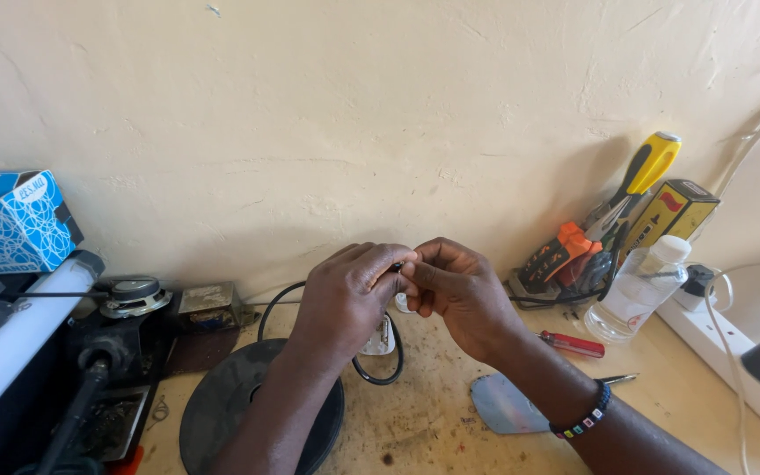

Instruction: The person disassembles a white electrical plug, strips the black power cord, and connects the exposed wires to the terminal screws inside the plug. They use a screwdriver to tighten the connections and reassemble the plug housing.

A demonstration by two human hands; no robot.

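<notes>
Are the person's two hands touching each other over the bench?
Touching. The head view shows the left hand and right hand meeting at the fingertips, pinching the end of a black cable.

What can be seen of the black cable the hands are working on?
The black cable is thin, round and rubbery-looking. It arcs from behind the left hand, loops down over the worn tabletop past a small white part, and rises to where the left hand and right hand pinch its end together between fingertips. The end itself is mostly hidden.
</notes>
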